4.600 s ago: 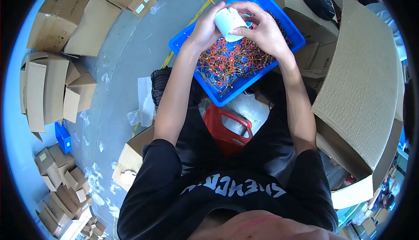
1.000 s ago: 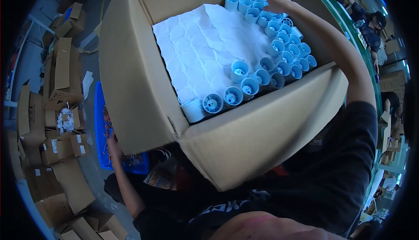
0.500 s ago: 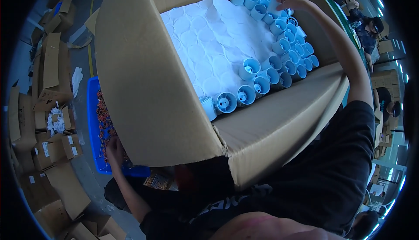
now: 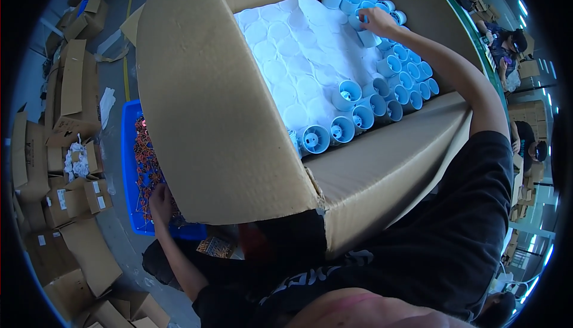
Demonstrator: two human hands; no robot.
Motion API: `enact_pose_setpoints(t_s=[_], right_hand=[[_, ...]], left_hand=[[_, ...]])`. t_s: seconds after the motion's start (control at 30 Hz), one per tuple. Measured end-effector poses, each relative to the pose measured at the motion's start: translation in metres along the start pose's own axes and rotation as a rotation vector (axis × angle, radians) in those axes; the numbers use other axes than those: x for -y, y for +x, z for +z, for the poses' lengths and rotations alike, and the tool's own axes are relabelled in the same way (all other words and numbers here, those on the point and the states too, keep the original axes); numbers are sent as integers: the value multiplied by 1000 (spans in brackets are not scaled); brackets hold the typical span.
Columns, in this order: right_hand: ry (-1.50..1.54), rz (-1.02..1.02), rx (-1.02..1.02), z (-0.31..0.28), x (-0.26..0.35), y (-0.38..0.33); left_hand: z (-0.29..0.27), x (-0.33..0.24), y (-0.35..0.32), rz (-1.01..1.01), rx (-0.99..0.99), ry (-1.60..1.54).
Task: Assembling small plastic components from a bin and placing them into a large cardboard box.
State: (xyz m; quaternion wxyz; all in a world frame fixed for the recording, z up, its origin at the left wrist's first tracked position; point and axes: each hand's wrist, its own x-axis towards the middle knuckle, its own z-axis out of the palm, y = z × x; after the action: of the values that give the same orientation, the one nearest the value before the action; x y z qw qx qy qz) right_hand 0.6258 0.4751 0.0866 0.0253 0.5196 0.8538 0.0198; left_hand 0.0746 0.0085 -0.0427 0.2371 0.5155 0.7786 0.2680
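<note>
My right hand (image 4: 377, 22) reaches deep into a large open cardboard box (image 4: 382, 173), its fingers closed on a white plastic cup (image 4: 368, 37) at the far end. More white cups (image 4: 352, 119) lie on their sides in rows along the right of the box, on a white moulded sheet (image 4: 292, 59). My left hand (image 4: 160, 200) is down in a blue bin (image 4: 128, 167) of small red and orange wire pieces (image 4: 146, 167), resting on them. The box flap partly hides it, so its grip is unclear.
The big box flap (image 4: 209, 101) stands between my two arms. Flat and folded cartons (image 4: 65, 95) lie over the floor at left. Other people (image 4: 507, 42) work at the right rim, beyond a green-edged line.
4.6 s ago both hands held a white cup over the blue bin. Within the last second my right hand has shifted slightly inside the box, and my left hand has stayed in the bin.
</note>
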Motion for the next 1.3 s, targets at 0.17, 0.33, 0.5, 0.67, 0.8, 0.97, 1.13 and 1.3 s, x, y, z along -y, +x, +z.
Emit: enact_pose_setpoints(t_s=[0.17,0.33,0.5,0.67,0.8,0.97,1.13,1.3], right_hand=[[4,-95,49,-28,-7,4],[138,-242,-164,-118,33,-27],[249,-95,-578,-203,179,-164],[507,-160,-979,-173,323,-333],[832,-818,-181,-107,442,-338],[895,-668,-225,29,569,-184],[428,-834,-361,121,600,-20],[297,-782,-298,110,613,-12]], left_hand=[[5,-4,6,-72,8,-15],[5,7,10,-69,24,31],[-16,6,-8,24,-112,67],[-25,-28,5,156,-70,-107],[-40,47,-26,-29,-71,-46],[-57,70,-49,-226,-97,60],[-74,63,-54,-331,-96,-34],[-76,70,-53,-388,-70,-33]])
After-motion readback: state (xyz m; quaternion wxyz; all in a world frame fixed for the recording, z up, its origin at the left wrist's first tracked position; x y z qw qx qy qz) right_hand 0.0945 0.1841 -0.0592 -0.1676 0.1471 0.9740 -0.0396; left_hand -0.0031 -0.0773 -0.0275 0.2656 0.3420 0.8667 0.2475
